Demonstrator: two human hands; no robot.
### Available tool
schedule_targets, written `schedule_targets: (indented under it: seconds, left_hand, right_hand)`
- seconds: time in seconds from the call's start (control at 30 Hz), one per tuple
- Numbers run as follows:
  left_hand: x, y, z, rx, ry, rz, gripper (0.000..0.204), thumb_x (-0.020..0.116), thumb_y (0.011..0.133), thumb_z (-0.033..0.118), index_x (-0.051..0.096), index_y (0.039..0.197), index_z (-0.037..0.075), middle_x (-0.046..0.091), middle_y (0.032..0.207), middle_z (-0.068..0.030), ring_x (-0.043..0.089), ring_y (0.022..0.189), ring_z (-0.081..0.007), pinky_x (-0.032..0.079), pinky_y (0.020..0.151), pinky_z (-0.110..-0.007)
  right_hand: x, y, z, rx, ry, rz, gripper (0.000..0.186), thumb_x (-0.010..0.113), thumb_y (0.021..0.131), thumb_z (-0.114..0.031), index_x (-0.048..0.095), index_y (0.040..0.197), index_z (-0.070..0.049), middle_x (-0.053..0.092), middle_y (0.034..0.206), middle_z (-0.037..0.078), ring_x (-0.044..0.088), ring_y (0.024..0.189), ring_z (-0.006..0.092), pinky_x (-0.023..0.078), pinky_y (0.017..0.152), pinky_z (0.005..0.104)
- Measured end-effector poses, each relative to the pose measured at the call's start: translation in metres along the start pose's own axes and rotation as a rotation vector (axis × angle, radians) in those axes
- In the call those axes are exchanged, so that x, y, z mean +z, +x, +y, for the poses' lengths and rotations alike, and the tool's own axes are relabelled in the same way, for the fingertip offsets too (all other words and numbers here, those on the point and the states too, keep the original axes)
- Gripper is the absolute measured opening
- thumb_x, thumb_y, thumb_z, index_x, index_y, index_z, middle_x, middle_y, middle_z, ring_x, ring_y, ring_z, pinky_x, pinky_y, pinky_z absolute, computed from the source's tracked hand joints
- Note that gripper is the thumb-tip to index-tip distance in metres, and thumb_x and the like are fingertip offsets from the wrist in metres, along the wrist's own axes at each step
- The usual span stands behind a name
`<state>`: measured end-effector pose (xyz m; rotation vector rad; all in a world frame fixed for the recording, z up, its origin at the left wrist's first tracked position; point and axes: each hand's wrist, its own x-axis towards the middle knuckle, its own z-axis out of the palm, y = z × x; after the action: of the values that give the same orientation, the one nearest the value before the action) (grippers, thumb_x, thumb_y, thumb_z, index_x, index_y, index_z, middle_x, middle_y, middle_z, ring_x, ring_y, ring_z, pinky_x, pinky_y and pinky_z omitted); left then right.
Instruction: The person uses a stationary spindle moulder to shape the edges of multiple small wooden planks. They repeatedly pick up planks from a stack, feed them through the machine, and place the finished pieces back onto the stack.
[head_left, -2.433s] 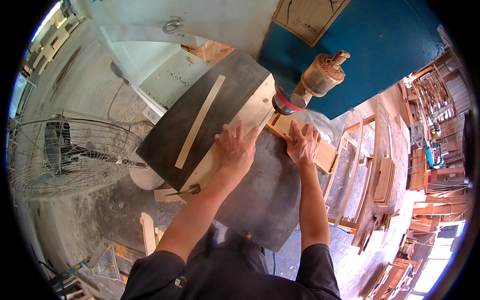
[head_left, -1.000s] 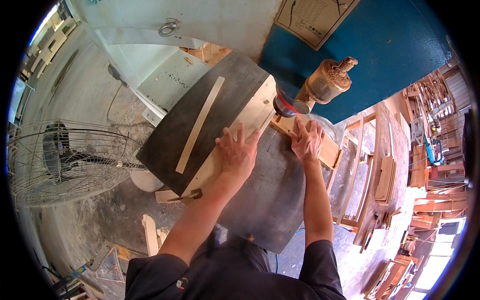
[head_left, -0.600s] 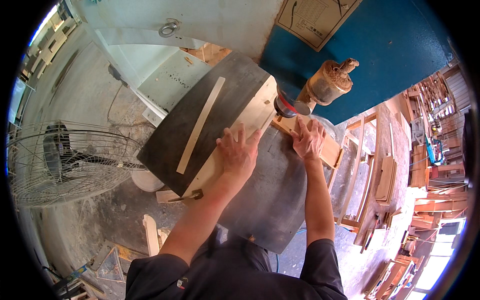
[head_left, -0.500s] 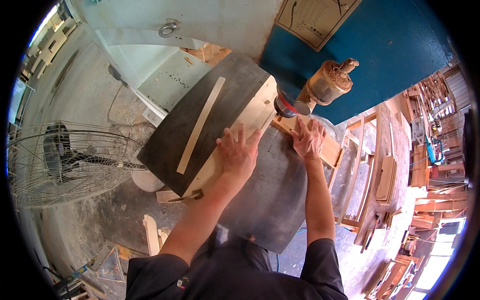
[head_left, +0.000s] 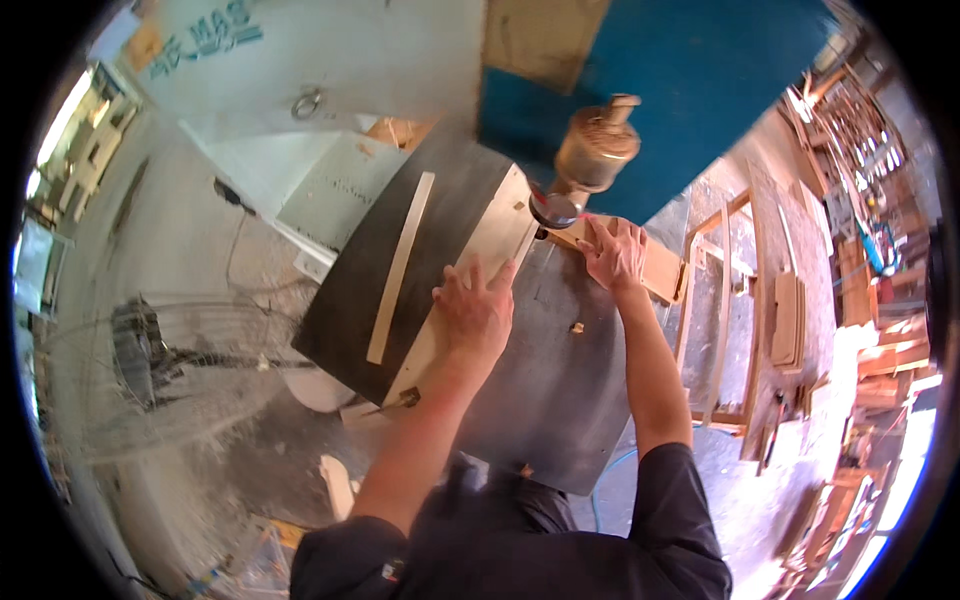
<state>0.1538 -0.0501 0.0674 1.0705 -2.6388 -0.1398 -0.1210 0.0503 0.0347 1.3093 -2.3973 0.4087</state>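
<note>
My left hand (head_left: 476,308) rests with spread fingers on a long pale wooden board (head_left: 497,232), which lies slantwise across a dark machine table (head_left: 545,385). A dark round machine part with a red band (head_left: 553,210) sits just above the board's far end. To its right, my right hand (head_left: 614,252) lies over a wooden block (head_left: 660,270), its fingers apart and touching the top. A thin pale wooden strip (head_left: 400,268) lies on the table left of the board. A small wood chip (head_left: 577,327) lies below the right hand.
Behind the table stand a pale machine housing (head_left: 390,60) and a blue panel (head_left: 690,90); a dusty cylindrical fitting (head_left: 598,150) juts out there. A wire-cage fan (head_left: 140,345) stands at left. On the right are a wooden frame (head_left: 722,310) and stacked boards (head_left: 788,320).
The view has shifted and turned slightly. Both hands stay on the wood, the right hand's fingers a little more bent. A small wood chip now shows on the table between my arms.
</note>
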Motion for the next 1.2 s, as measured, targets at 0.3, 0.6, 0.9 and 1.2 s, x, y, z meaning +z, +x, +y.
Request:
schedule_targets:
  seconds: [0.3, 0.6, 0.9, 1.2]
  left_hand:
    - [0.002, -0.001, 0.0, 0.028, 0.059, -0.004, 0.052, 0.068, 0.101, 0.034, 0.058, 0.152, 0.038, 0.05, 0.157, -0.017, 0.048, 0.138, -0.0532, 0.048, 0.102, -0.07]
    - [-0.004, 0.001, 0.003, 0.003, 0.022, -0.024, 0.051, 0.064, 0.104, 0.034, 0.057, 0.154, 0.039, 0.049, 0.16, -0.0182, 0.047, 0.144, -0.0539, 0.045, 0.108, -0.072]
    - [0.009, -0.002, -0.004, -0.012, -0.028, 0.01, 0.051, 0.066, 0.102, 0.034, 0.058, 0.152, 0.04, 0.047, 0.164, -0.0162, 0.043, 0.148, -0.0535, 0.042, 0.111, -0.072]
    - [0.002, -0.004, -0.002, 0.016, -0.038, 0.06, 0.05, 0.07, 0.1, 0.031, 0.062, 0.149, 0.038, 0.051, 0.159, -0.0159, 0.047, 0.144, -0.0519, 0.046, 0.107, -0.068]
  right_hand:
    - [-0.026, 0.008, -0.001, 0.261, -0.042, -0.189, 0.061, 0.078, 0.091, -0.049, 0.065, 0.146, -0.028, 0.058, 0.139, 0.023, 0.051, 0.134, 0.0426, 0.039, 0.113, 0.0613]
    - [-0.118, -0.105, 0.0, 0.437, -0.11, -0.369, 0.077, 0.08, 0.09, -0.059, 0.055, 0.152, -0.02, 0.053, 0.138, 0.032, 0.061, 0.125, 0.0488, 0.055, 0.098, 0.0582]
    - [-0.173, -0.174, -0.065, 0.367, -0.073, -0.404, 0.067, 0.08, 0.092, -0.052, 0.062, 0.136, -0.005, 0.057, 0.131, 0.03, 0.064, 0.119, 0.0466, 0.059, 0.091, 0.0545]
    - [-0.081, -0.129, -0.06, -0.208, 0.047, -0.231, 0.024, 0.069, 0.094, -0.015, 0.071, 0.116, -0.007, 0.067, 0.118, 0.018, 0.063, 0.116, 0.0375, 0.054, 0.098, 0.0496]
